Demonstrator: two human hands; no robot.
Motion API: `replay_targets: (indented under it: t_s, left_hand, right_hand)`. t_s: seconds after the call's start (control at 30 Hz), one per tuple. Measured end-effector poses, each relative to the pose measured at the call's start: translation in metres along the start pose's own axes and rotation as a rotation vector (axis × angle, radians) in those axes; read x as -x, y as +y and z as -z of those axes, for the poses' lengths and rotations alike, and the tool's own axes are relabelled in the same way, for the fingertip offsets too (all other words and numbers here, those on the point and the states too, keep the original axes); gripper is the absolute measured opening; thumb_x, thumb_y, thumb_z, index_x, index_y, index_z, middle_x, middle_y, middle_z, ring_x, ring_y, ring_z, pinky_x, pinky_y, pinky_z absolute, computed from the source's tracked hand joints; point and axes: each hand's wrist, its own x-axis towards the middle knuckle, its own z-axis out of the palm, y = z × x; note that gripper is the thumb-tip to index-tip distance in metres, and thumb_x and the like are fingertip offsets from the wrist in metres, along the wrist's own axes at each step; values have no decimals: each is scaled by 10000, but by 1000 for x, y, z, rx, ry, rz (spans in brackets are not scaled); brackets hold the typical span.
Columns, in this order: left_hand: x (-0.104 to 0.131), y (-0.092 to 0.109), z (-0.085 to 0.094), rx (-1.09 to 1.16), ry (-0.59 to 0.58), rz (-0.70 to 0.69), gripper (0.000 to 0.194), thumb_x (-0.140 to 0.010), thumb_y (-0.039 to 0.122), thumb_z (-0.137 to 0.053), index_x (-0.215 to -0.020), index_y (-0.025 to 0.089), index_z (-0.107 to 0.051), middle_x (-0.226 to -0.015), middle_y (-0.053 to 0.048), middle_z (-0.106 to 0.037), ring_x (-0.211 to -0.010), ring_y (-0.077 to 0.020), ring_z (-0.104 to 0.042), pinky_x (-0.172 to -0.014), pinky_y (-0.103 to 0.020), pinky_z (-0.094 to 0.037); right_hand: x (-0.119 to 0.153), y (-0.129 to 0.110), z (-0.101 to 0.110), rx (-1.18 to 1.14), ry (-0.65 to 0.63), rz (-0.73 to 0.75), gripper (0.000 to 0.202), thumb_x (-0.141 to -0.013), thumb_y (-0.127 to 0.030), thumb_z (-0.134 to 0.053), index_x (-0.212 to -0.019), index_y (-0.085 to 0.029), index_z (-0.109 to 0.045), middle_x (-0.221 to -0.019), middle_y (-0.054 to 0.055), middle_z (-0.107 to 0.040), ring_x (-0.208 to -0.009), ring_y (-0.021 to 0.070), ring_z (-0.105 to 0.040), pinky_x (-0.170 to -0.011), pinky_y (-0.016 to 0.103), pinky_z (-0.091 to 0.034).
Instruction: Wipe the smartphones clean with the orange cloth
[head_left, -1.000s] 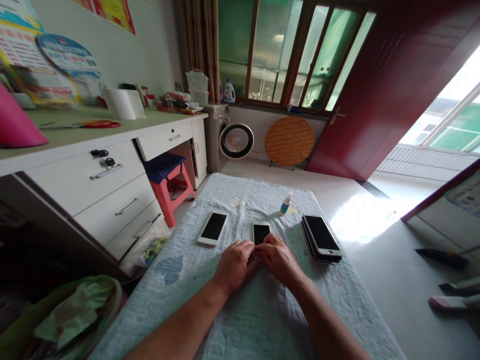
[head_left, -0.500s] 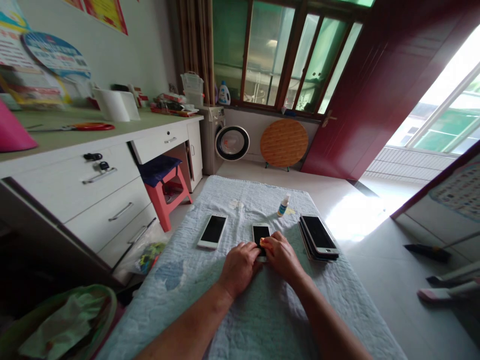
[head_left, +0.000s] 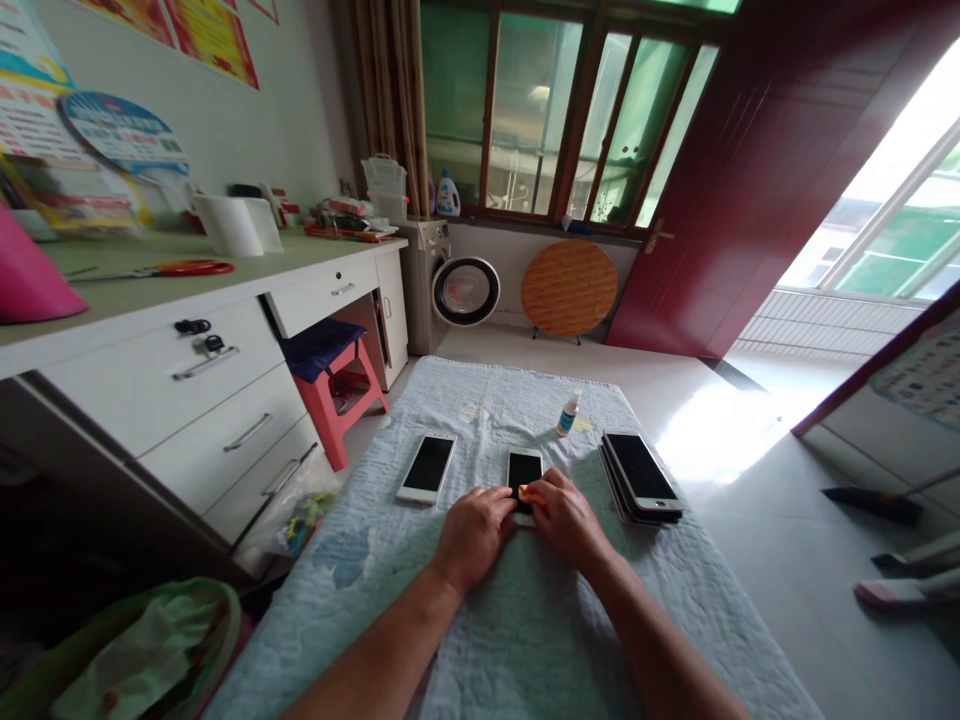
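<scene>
A white phone (head_left: 524,466) with a dark screen lies on the cloth-covered table (head_left: 487,400), partly hidden by my hands. My left hand (head_left: 474,532) rests at its left edge, fingers closed against its side. Pinched in my right hand (head_left: 564,516) is a small orange cloth (head_left: 523,492), pressed on the screen. Another white phone (head_left: 427,467) lies to the left. On the right is a stack of phones (head_left: 641,475), the top one white-framed with its dark screen up. Beyond my hands stands a small spray bottle (head_left: 568,413) with a white top and blue label.
Left of the table are a white desk (head_left: 217,400) and a red stool (head_left: 341,395). A bin (head_left: 225,625) with a plastic liner stands at lower left. Behind are a washing machine with its door (head_left: 465,291) open and a round wooden tabletop (head_left: 570,287).
The view has shifted slightly, so the room sits a little lower in the picture. My right hand and the orange cloth have moved slightly toward me over the screen; my left hand stays put.
</scene>
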Motion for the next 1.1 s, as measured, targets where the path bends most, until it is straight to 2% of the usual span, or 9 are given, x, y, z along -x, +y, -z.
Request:
replay_targets:
  t_s: [0.17, 0.37, 0.5, 0.67, 0.93, 1.1]
  left_hand:
    - [0, -2, -3, -17, 7, 15, 229, -884, 199, -619, -1104, 215, -681, -1221, -41, -662, -1083, -227, -617, -967, -358, -474]
    - [1, -2, -3, 45, 39, -8, 239, -941, 337, -544, -1103, 223, -677, -1164, -45, -683, -1004, -220, -636, -905, -336, -499]
    - [1, -3, -3, 71, 39, -33, 235, -929, 291, -561, -1137, 245, -659, -1166, -20, -681, -1018, -215, -623, -929, -339, -482]
    - [1, -6, -5, 62, 23, -12, 215, -896, 205, -589, -1089, 234, -681, -1183, -14, -675, -1027, -224, -616, -938, -354, -477]
    - [1, -6, -5, 118, 56, -40, 245, -930, 293, -557, -1153, 251, -649, -1168, -14, -680, -1025, -216, -616, -945, -344, -471]
    - [2, -3, -5, 33, 47, -55, 234, -954, 264, -512, -1138, 235, -653, -1172, -24, -672, -995, -213, -612, -919, -350, -479]
  right_hand:
    - [2, 1, -1, 14, 14, 7, 239, -741, -33, -512, -829, -184, -675, -859, 37, -558, -819, 154, -539, -758, 249, -425]
    - [3, -7, -5, -30, 5, 85, 231, -769, -20, -507, -792, -189, -663, -853, 28, -548, -815, 143, -523, -770, 240, -425]
    - [-3, -3, -7, 15, 49, 52, 247, -810, -34, -495, -836, -195, -680, -863, 36, -558, -836, 155, -519, -793, 260, -422]
    - [-7, 1, -9, 27, 66, 5, 247, -802, -33, -514, -879, -189, -689, -892, 50, -573, -856, 166, -531, -813, 273, -427]
    - [1, -9, -9, -1, 38, 98, 214, -775, -16, -522, -786, -183, -656, -837, 28, -550, -812, 146, -509, -759, 236, -414]
    - [-6, -3, -8, 59, 60, 57, 223, -859, -90, -512, -863, -200, -706, -860, 45, -573, -824, 165, -505, -777, 268, -420]
